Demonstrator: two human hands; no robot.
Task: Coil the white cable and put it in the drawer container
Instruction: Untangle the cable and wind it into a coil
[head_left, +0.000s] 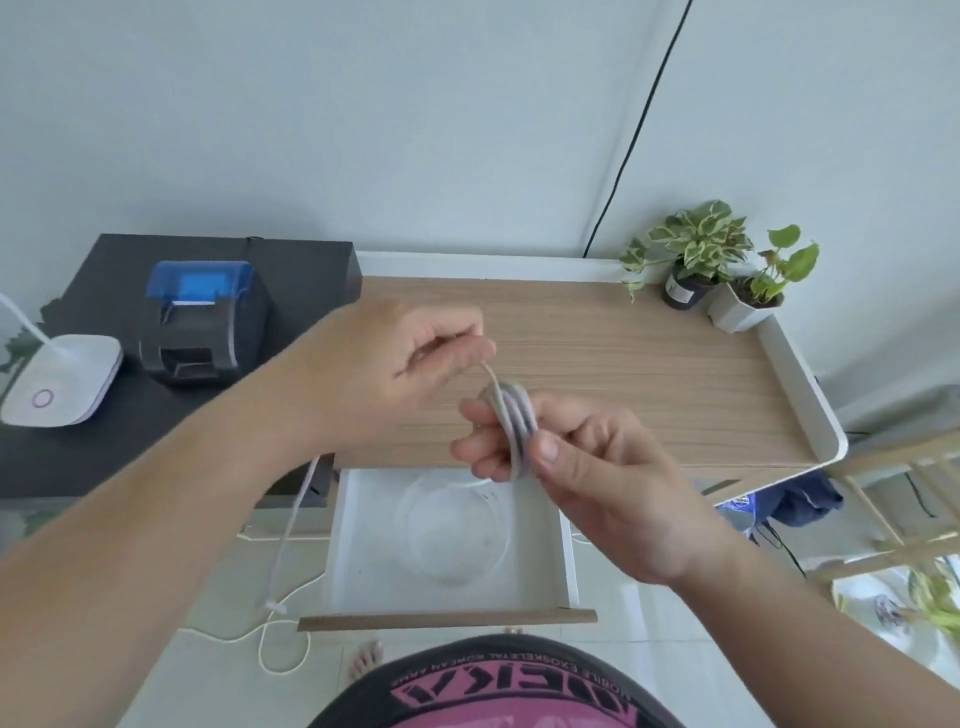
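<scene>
Coiling in mid-air, right over the open drawer

Head view: right hand fingers pinch the white cable loops flat so they can't spring apart; left hand fingers, closed on the strand, feed slack above the clear container waiting in the drawer.

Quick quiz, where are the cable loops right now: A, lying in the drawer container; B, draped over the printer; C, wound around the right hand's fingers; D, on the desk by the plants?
C: the cable is looped around the right hand's fingers, while the left hand pinches the strand above; the container holds no coil yet.
</scene>
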